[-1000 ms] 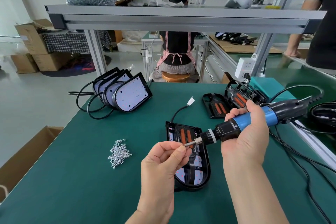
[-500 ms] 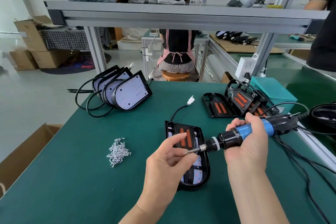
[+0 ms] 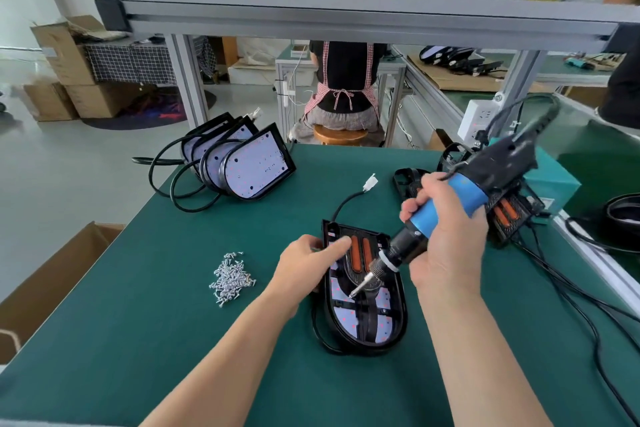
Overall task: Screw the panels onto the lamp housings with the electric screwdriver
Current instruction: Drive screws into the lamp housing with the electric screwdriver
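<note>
Gripping electric screwdriver (image 3: 446,208) in curled right hand (image 3: 446,253) fingers, bit tip on lamp housing (image 3: 363,291); pressing its ten-o'clock edge with straight left hand (image 3: 304,267) fingers. Screws (image 3: 231,279) at nine o'clock on green desk (image 3: 173,322); workshop beyond.

Table top (image 3: 138,340) is read as matt green mat, smooth, no sheen. Lamp housing (image 3: 398,315): black plastic, glossy rim. Stacked lamps (image 3: 254,166): faces are noted matt white, rims glossy black plastic. Electric screwdriver (image 3: 446,208): smooth blue plastic grip, black plastic body; bit (image 3: 360,286) bare metal. Screws (image 3: 230,279): shiny silver metal. Shelf frame (image 3: 346,15): aluminium, satin finish. Box (image 3: 62,270): brown cardboard, matt. Stool (image 3: 341,136): varnished wood.
</note>
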